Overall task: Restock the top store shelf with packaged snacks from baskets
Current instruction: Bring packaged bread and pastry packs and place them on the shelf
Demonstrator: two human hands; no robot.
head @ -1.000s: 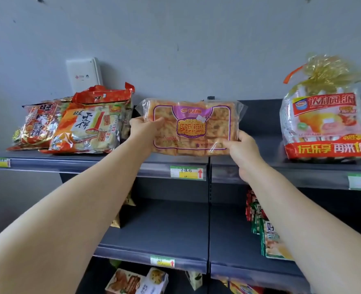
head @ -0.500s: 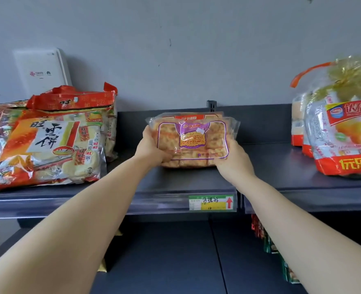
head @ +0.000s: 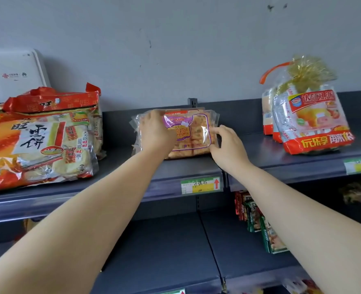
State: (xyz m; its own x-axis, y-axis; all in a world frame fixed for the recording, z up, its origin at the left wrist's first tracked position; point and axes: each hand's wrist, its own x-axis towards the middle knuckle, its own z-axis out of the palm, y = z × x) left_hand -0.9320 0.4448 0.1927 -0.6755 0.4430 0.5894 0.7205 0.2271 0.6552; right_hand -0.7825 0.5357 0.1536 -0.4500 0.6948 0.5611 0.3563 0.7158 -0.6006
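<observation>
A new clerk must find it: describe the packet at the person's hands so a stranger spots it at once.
On the top shelf against the grey wall, look midway between the big orange bags at left and the ribbon-tied bags at right. There sits a clear packet of golden squares; its purple label sets it apart from its red and orange neighbours.

Dark top shelf (head: 302,164) carries red rice-cracker bags (head: 41,141) at 9 o'clock, a pastry pack (head: 196,132) centred, ribbon-tied snack bags (head: 311,124) at 3 o'clock

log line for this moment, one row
phase: placing | purple-label snack pack: on top shelf | left hand: grips pack's left side | right hand: touches right edge
</observation>
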